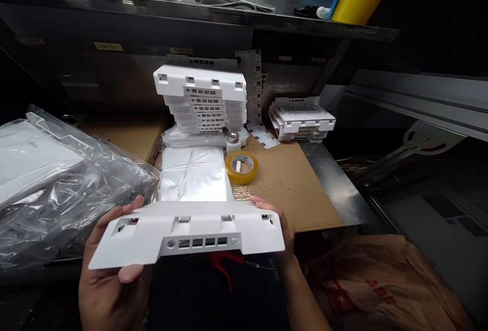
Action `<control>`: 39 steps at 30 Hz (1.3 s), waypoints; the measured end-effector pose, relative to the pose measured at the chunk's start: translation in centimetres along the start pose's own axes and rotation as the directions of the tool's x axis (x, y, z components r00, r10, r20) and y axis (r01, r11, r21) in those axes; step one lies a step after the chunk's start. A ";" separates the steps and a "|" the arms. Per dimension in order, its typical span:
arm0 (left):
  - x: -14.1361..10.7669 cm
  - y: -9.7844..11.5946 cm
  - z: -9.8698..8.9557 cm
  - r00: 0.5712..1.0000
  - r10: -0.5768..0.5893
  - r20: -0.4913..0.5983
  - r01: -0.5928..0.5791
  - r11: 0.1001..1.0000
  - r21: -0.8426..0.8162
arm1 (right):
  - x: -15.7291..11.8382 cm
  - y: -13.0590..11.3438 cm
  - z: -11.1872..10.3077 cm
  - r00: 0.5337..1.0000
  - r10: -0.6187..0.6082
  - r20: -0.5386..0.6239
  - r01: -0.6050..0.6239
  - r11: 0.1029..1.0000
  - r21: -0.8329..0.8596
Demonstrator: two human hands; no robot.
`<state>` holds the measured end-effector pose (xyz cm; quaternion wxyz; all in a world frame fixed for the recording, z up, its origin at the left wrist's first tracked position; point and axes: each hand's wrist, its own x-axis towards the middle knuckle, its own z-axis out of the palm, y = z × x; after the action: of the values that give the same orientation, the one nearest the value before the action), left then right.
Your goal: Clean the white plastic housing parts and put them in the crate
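Note:
A white plastic housing point(141, 234) with a row of rectangular port openings and a round hole is held level at the front edge of the workbench. My left hand point(110, 280) grips its left end, thumb below the near edge and fingers behind. At the right end, my right hand point(282, 234) closes round the back and side, its fingers partly hidden. Just beyond the housing lie clear plastic bags point(192, 173) in a pile. Beside them sits a roll of yellow tape point(231, 171). Behind stands a stack of similar white housings point(206, 84).
A shorter stack of white parts point(303, 117) stands at the back right, near a printed label strip point(251, 87). A small bottle with a metal top point(233, 140) is by the tape. Crumpled plastic point(95, 199) covers the left. A metal shelf point(229, 16) spans above; brown paper bag point(396, 280) lower right.

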<state>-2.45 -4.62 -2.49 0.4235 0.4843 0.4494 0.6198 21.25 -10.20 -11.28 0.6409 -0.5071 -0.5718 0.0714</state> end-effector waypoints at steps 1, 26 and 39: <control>0.0 0.0 0.0 0.999 0.038 0.001 -0.038 0.999 0.025 | 0.1 0.1 -0.1 1.000 -0.006 0.003 0.006 1.000 0.011; -0.1 -1.3 0.0 0.999 0.018 0.026 -0.014 0.991 -0.134 | -0.4 1.7 -1.0 0.999 0.022 0.037 -0.021 1.000 -0.016; 2.3 0.0 -3.4 0.475 -0.851 0.225 0.804 0.316 -0.504 | 4.2 0.4 -2.4 0.939 -0.314 0.138 0.323 0.945 -0.049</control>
<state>-6.13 -2.91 -2.43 0.7792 0.0168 0.4520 0.4338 24.79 -8.59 -8.35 0.5877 -0.4246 -0.6884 -0.0209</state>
